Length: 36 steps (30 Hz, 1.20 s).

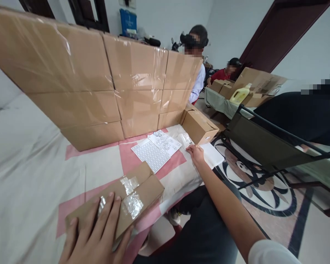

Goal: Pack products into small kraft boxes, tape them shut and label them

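My left hand (99, 227) lies with fingers spread on top of a small cardboard box (144, 183), which has shiny clear tape across its seam. Out at the table's right edge, my right hand (196, 156) has its fingers pinched together beside a crumpled whitish plastic piece (183, 138). What sits between those fingertips is too small to make out. A blank white sheet (213, 156) lies just right of that hand. Left of it are printed sheets, one with a brick-like pattern (151, 156) and one with line drawings (166, 143).
Stacked, taped cardboard boxes (137, 77) form a wall along the table's far side. Another carton (199, 124) stands at its right end. A pink and white cloth (99, 161) covers the table. A folding chair (264, 143) stands right; two people sit beyond, near a yellow jug (239, 94).
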Each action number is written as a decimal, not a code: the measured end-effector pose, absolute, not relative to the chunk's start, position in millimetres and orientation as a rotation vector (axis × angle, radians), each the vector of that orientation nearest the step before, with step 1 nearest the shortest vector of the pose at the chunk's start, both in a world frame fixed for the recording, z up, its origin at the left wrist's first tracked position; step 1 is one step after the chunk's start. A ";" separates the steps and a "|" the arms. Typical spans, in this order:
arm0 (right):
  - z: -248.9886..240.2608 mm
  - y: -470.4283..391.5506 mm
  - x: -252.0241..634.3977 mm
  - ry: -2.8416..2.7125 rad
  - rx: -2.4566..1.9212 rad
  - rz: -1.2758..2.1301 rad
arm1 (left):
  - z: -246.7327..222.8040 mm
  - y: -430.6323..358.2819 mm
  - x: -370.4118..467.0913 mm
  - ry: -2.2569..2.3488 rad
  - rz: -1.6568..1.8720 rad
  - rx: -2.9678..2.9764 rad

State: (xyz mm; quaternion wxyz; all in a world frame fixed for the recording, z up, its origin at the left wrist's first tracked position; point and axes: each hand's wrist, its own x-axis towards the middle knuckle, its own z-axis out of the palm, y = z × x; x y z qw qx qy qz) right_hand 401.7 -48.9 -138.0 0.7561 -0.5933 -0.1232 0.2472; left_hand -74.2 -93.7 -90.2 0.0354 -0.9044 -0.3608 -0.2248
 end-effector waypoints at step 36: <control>-32.5 -162.3 210.6 -1.671 -0.607 0.454 | -25.0 -96.5 29.7 -1.232 -1.412 -3.312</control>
